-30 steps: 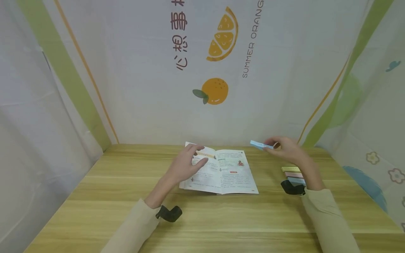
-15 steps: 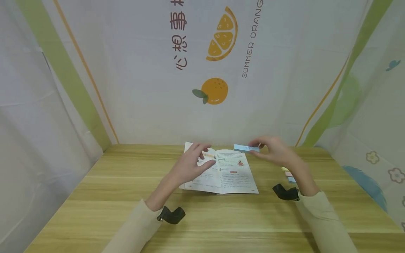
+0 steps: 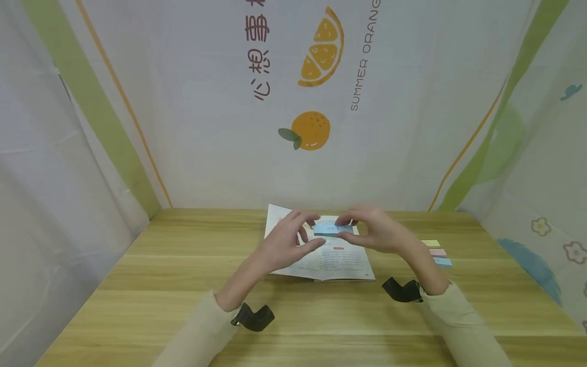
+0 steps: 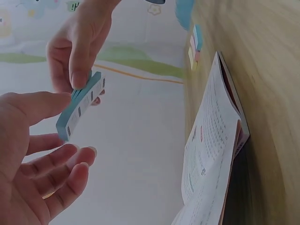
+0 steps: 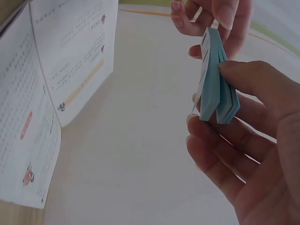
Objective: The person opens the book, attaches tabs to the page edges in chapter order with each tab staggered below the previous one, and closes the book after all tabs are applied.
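Note:
My right hand (image 3: 382,232) pinches a pad of blue sticky notes (image 3: 324,230) between thumb and fingers, above an open book (image 3: 346,265). In the right wrist view the sticky note pad (image 5: 212,86) is partly split into layers near the thumb. My left hand (image 3: 282,247) is spread at the pad's other end, with its thumb and fingers apart. From the left wrist view, the pad's end (image 4: 64,129) lies between that thumb and fingers; whether they touch it I cannot tell. Both hands hide parts of the book's pages.
Beyond the right forearm, yellow (image 3: 431,243), pink (image 3: 437,252) and blue (image 3: 443,261) sticky note pads lie in a row on the wooden table (image 3: 321,321). A printed curtain (image 3: 220,142) hangs behind the table's back edge.
My right hand has carried the blue sticky note pad leftward from the table's right side to over the book. The left hand has shifted slightly right, towards it.

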The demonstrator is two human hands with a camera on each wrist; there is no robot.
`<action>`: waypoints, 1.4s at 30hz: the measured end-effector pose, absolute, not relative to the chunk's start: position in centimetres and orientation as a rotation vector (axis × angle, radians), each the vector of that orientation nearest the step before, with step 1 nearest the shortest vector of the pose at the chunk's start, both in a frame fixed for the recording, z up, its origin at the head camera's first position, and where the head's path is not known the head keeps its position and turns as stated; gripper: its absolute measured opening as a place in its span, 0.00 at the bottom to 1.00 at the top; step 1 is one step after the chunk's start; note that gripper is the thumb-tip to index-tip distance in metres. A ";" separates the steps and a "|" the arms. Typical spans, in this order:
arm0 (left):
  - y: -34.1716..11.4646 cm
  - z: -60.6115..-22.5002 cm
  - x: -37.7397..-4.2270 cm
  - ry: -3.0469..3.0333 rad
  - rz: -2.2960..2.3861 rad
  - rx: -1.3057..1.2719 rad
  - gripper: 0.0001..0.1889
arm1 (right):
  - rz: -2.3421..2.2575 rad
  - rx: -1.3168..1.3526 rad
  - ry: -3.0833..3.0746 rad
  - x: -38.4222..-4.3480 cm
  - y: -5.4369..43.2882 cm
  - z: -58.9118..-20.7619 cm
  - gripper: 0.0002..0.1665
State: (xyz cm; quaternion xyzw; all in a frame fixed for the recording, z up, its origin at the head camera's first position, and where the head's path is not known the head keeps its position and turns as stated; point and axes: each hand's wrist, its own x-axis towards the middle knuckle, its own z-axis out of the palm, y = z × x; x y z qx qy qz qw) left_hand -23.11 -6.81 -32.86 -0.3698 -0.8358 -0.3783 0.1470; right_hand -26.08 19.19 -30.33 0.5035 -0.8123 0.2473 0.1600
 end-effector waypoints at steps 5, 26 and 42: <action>-6.5 -32.8 -23.0 -2.344 -1.111 -1.147 0.14 | 0.747 1.455 -2.376 -25.6 18.5 -30.4 0.11; -6.7 -33.0 -23.4 -2.256 -1.157 -1.173 0.07 | 0.776 1.420 -2.457 -25.2 18.5 -30.2 0.14; -6.7 -33.3 -23.4 -2.302 -1.114 -1.177 0.08 | 0.777 1.384 -2.373 -24.9 18.6 -30.1 0.12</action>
